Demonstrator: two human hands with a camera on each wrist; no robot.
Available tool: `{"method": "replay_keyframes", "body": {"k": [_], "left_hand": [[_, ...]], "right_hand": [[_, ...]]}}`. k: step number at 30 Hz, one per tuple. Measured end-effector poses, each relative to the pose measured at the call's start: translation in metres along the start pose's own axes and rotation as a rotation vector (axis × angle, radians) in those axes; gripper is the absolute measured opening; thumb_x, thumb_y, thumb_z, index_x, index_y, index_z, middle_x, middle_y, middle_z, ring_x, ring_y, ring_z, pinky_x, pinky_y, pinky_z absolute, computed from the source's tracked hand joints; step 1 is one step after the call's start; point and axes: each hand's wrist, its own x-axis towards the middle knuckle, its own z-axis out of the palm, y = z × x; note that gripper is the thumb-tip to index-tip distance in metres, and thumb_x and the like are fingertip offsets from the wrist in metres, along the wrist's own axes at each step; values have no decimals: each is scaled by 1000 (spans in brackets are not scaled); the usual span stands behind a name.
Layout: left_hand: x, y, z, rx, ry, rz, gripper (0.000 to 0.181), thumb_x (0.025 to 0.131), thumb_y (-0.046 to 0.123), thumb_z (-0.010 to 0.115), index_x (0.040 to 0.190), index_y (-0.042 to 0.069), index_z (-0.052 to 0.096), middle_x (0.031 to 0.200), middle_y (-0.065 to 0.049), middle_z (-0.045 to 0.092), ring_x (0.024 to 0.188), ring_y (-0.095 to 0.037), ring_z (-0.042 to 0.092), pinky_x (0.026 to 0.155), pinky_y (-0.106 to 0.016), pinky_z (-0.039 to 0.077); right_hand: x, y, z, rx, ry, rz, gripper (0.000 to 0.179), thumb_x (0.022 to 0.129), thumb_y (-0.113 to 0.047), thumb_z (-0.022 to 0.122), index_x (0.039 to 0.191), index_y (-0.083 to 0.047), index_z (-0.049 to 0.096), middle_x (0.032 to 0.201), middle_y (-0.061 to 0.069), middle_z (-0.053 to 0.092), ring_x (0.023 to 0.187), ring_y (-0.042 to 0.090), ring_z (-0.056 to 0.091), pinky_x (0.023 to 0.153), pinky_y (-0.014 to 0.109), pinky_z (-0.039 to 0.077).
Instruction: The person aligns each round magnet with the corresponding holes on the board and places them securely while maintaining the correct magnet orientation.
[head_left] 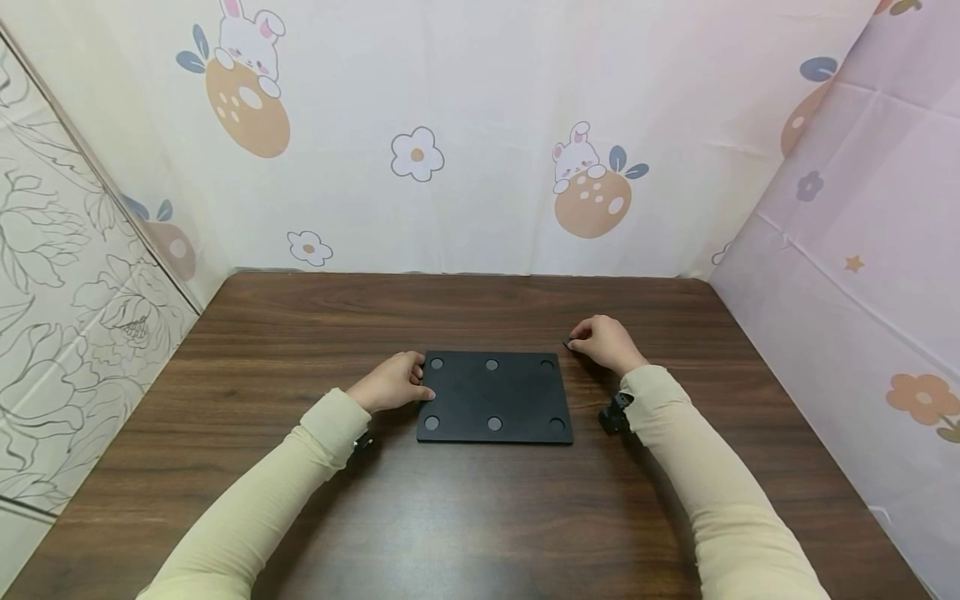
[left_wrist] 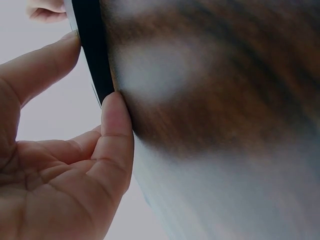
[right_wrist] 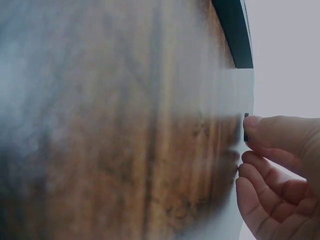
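A flat black rectangular board (head_left: 517, 400) lies on the table, with several round spots along its two long sides. The left and middle spots look grey; those at the right end are dark. My left hand (head_left: 392, 382) holds the board's left edge, the thumb reaching over its top. Up close in the left wrist view, thumb and a finger (left_wrist: 117, 117) sit at the edge of the board (left_wrist: 92, 50). Right of the board's far corner, my right hand (head_left: 606, 343) pinches a small thin black piece (right_wrist: 246, 127) between thumb and forefinger, close over the table.
The brown wood-grain table (head_left: 465, 517) reaches back to a patterned curtain (head_left: 487, 217). More patterned cloth (head_left: 847, 333) hangs on the right, and a flower-line panel (head_left: 82, 275) stands on the left. A dark wrist camera (head_left: 615, 414) sits under the right cuff.
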Motion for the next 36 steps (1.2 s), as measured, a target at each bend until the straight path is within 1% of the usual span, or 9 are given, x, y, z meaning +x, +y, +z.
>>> {"method": "replay_keyframes", "body": {"k": [10, 16, 24, 28, 36], "left_hand": [[1, -2, 1, 5, 7, 2, 71, 86, 14, 75, 142, -12, 39, 117, -18, 59, 108, -27, 60, 94, -43, 50], [0, -2, 0, -2, 4, -6, 71, 87, 14, 75, 142, -12, 38, 118, -18, 58, 108, -26, 60, 95, -43, 50], [-1, 0, 0, 7, 6, -8, 71, 86, 14, 75, 142, -12, 39, 119, -19, 59, 111, -28, 60, 96, -44, 50], [-1, 0, 0, 3, 8, -14, 71, 86, 14, 75, 142, -12, 39, 119, -19, 59, 111, -28, 60, 96, -44, 50], [0, 0, 1, 2, 7, -12, 71, 86, 14, 75, 142, -11, 39, 119, -18, 58, 110, -27, 60, 95, -43, 50]], "right_hand": [[-3, -6, -1, -2, 23, -32, 22, 94, -17, 66, 109, -2, 71, 110, 19, 67, 94, 30, 64, 81, 47, 52], [-6, -13, 0, -3, 33, -56, 22, 94, -17, 66, 110, -3, 72, 111, 18, 64, 93, 29, 62, 81, 46, 52], [-11, -23, 1, 6, 37, -87, 20, 93, -19, 67, 107, -5, 73, 108, 14, 64, 85, 24, 62, 76, 42, 53], [-15, -27, 2, 11, 35, -109, 19, 93, -18, 67, 107, -5, 73, 107, 14, 65, 86, 24, 63, 75, 41, 53], [-19, -34, 3, 9, 41, -143, 18, 92, -17, 68, 106, -5, 73, 105, 12, 66, 90, 25, 63, 77, 42, 53]]}}
